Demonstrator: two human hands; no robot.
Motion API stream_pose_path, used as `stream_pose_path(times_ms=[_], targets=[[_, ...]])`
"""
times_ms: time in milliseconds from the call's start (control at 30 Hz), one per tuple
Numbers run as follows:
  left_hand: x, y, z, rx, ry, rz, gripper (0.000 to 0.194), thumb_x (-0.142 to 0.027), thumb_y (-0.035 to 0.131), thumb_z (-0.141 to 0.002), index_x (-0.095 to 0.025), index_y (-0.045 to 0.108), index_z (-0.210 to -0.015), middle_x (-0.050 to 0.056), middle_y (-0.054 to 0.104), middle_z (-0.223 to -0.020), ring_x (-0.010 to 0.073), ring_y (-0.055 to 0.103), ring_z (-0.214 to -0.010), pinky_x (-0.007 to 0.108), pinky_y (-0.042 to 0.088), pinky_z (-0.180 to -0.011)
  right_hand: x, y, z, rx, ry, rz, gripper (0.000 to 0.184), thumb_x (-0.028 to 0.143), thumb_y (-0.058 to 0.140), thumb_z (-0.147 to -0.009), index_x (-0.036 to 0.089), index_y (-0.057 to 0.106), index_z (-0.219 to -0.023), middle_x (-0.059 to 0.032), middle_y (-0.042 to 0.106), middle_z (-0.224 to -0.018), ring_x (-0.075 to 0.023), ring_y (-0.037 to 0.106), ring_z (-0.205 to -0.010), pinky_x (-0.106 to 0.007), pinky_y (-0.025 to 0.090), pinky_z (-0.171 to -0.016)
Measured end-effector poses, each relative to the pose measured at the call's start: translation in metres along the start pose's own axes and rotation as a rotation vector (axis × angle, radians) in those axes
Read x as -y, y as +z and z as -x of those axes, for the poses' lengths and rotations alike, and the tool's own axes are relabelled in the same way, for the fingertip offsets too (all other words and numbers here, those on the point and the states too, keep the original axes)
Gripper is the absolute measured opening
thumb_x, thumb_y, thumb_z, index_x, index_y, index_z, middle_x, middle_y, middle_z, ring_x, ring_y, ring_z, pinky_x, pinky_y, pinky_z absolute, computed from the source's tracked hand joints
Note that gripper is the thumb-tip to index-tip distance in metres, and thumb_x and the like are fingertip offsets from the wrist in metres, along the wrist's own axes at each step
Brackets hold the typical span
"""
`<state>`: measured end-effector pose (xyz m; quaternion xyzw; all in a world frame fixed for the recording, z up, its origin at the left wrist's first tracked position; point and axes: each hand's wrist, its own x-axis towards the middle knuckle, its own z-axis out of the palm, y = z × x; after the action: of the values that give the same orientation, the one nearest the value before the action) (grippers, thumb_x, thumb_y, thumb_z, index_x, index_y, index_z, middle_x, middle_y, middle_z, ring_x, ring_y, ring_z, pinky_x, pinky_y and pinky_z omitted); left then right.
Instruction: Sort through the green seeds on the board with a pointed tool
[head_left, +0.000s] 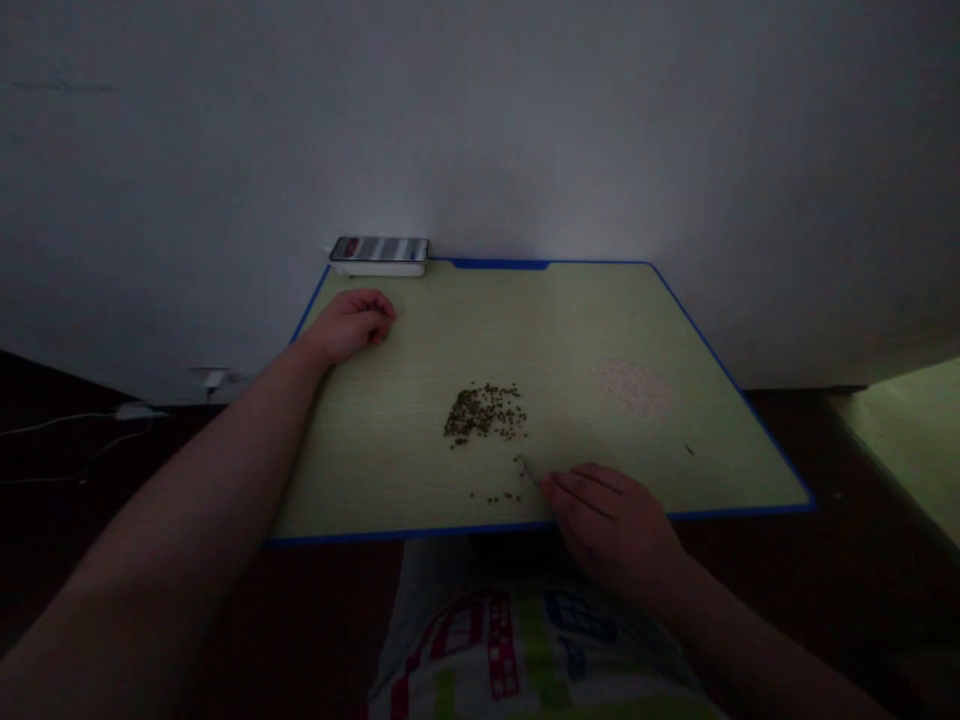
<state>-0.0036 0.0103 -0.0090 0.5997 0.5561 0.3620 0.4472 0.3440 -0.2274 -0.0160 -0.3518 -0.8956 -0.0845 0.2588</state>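
Note:
My right hand (600, 510) pinches a slim, pale, pointed tool (531, 470), which looks like tweezers. Its tip reaches a few loose dark grains near the front of the table. Just beyond lies a spread-out heap of small dark beans or seeds (480, 413), and several stray ones (506, 497) lie near the front edge. My left hand (352, 325) rests on the table's left side with its fingers curled in, and nothing shows in it. At the right is a flat pile of pale, rice-like grains (634, 390).
The pale tabletop (525, 320) has a blue rim and stands against a wall (480, 120). A phone (381, 248) lies on a white box (382, 268) at the back left. A small dark sliver (689, 450) lies at the right. White cables (139, 411) show at the left.

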Motion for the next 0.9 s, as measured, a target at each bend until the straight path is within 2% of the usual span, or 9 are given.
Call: stream_pose_path(times_ms=[133, 233, 567, 733, 900], targets=[[0.003, -0.002, -0.002, 0.015, 0.006, -0.001, 0.015, -0.015, 0.060, -0.058, -0.020, 0.060, -0.072, -0.004, 0.052, -0.046, 0.0100, 0.044, -0.042, 0.023, 0.029, -0.044, -0.019, 0.000, 0.003, 0.005, 0.089, 0.121, 0.030, 0.008, 0.054, -0.092, 0.013, 0.078, -0.110, -0.0113, 0.081, -0.096, -0.0226, 0.074, -0.081, -0.039, 0.066, -0.079], [0.006, -0.003, -0.003, 0.022, 0.016, 0.005, 0.016, -0.015, 0.060, -0.057, -0.020, 0.060, -0.072, -0.004, 0.052, -0.046, 0.0097, 0.043, -0.042, 0.023, 0.028, -0.043, -0.024, -0.003, 0.000, -0.017, 0.077, 0.068, 0.032, 0.008, 0.054, -0.092, 0.015, 0.077, -0.113, -0.0098, 0.082, -0.096, -0.0217, 0.075, -0.081, -0.038, 0.066, -0.079], [0.005, -0.002, -0.002, 0.019, 0.035, 0.005, 0.014, -0.015, 0.060, -0.058, -0.020, 0.059, -0.071, -0.005, 0.050, -0.045, 0.0087, 0.043, -0.040, 0.022, 0.028, -0.042, -0.006, -0.003, -0.005, -0.036, -0.025, -0.111, 0.035, 0.006, 0.051, -0.092, 0.015, 0.076, -0.115, -0.0080, 0.081, -0.093, -0.0188, 0.074, -0.078, -0.034, 0.067, -0.077], [0.003, -0.001, -0.001, 0.017, 0.027, 0.005, 0.014, -0.015, 0.060, -0.057, -0.020, 0.059, -0.070, -0.004, 0.051, -0.045, 0.0087, 0.043, -0.040, 0.022, 0.029, -0.043, -0.005, -0.002, -0.007, -0.057, -0.018, -0.098, 0.033, 0.005, 0.052, -0.091, 0.013, 0.075, -0.112, -0.0085, 0.081, -0.093, -0.0191, 0.074, -0.077, -0.034, 0.067, -0.077], [0.004, -0.001, -0.003, 0.015, 0.024, 0.021, 0.015, -0.014, 0.059, -0.056, -0.020, 0.059, -0.070, -0.004, 0.051, -0.046, 0.0094, 0.043, -0.041, 0.023, 0.029, -0.044, -0.006, -0.001, -0.008, -0.043, -0.025, -0.099, 0.037, 0.007, 0.050, -0.091, 0.016, 0.075, -0.117, -0.0084, 0.081, -0.092, -0.0190, 0.074, -0.078, -0.034, 0.066, -0.077]])
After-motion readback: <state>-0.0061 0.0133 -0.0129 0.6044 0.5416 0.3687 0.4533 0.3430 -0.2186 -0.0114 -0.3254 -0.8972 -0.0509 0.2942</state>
